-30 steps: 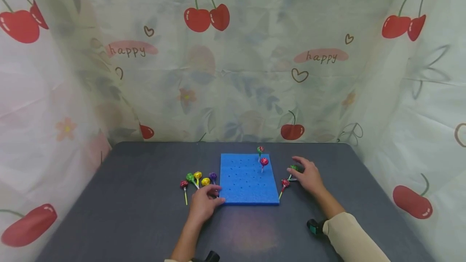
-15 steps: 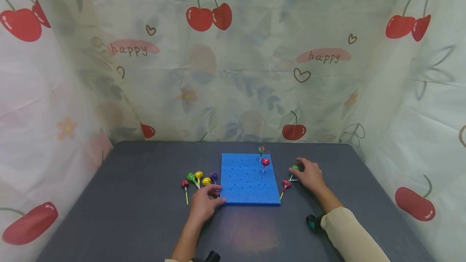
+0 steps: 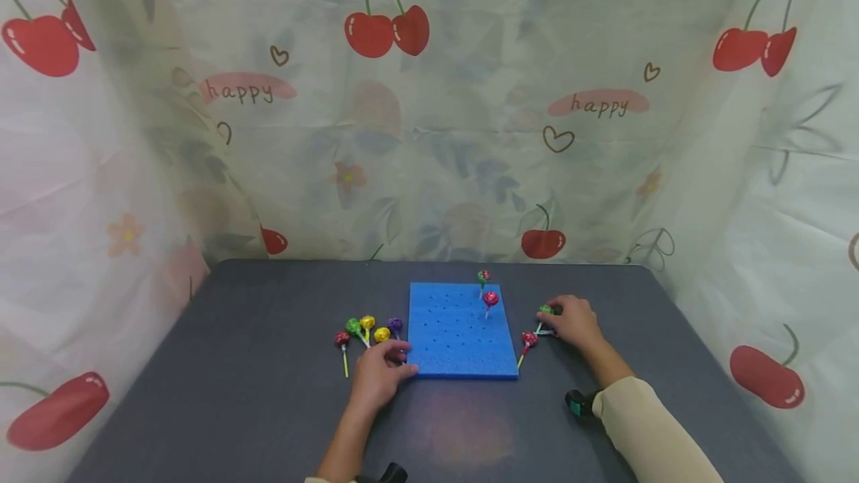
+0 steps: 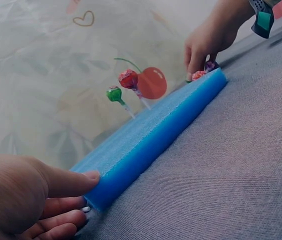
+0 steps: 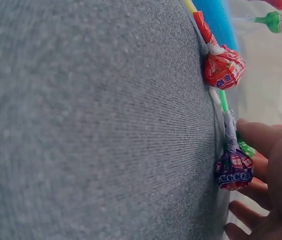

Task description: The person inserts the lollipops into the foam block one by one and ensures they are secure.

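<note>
My left hand (image 3: pixel 377 375) grips the near left corner of a blue foam board (image 3: pixel 463 355), thumb (image 4: pixel 78 183) at its edge. Two lollipops stand upright in the board's holes near its right side: a red one (image 3: pixel 491 299) and a green-and-red one (image 3: pixel 484 276). Right of the board, my right hand (image 3: pixel 577 321) pinches the head of a green lollipop (image 3: pixel 546 310), partly hidden by the fingers. Close by lie a red lollipop (image 3: pixel 529 339) with a yellow stick and a purple lollipop (image 5: pixel 234 171), which the hand hides in the head view.
Left of the board lie several lollipops: red (image 3: pixel 342 338), green (image 3: pixel 353 326), yellow (image 3: pixel 367 322), another yellow (image 3: pixel 382 335) and purple (image 3: pixel 395 325). The grey table (image 3: pixel 268 393) has a printed curtain (image 3: pixel 416 170) behind and at both sides.
My right hand's spread fingers have come together on the green lollipop's head. The left hand stays at the board's corner. The view has shifted slightly.
</note>
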Available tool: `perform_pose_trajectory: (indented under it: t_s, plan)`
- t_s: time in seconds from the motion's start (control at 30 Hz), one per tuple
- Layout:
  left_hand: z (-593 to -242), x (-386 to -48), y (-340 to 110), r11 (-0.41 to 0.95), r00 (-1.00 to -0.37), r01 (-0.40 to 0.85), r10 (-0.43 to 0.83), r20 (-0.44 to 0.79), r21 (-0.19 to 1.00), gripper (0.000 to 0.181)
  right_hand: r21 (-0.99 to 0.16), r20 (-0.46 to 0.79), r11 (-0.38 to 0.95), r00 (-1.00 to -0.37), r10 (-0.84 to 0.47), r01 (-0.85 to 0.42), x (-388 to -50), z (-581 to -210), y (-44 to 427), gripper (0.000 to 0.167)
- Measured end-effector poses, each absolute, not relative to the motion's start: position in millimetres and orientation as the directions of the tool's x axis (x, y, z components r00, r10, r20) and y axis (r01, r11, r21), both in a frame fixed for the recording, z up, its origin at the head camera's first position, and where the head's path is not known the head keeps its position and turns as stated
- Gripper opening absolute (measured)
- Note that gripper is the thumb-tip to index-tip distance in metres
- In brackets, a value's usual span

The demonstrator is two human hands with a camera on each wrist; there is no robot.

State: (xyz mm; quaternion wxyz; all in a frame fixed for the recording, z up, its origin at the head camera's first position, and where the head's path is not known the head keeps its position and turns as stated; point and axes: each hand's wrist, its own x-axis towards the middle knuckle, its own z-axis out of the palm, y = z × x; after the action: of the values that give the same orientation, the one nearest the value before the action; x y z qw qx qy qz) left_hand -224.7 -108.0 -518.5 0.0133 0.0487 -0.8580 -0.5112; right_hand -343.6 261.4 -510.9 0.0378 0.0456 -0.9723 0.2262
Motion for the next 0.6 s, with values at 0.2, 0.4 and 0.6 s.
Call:
perform_pose_trajectory:
  t_s: [0.2,0.4,0.6]
  plan:
    - [-518,-225,-108,0.468,-0.995,-0.069,-0.095,-0.027,0.881,0.029,-0.496,0.096,0.863,-0.994,-0.057,-0.097,-344,-507,261,0.038]
    - [-519,-225,-109,0.470,-0.995,-0.069,-0.098,-0.025,0.880,0.029,-0.584,0.107,0.805,-0.993,-0.048,-0.102,-347,-496,254,0.034]
    - [-518,-225,-108,0.475,-0.995,-0.061,-0.095,-0.017,0.878,0.028,-0.621,0.161,0.767,-0.984,-0.079,-0.163,-353,-471,243,0.029]
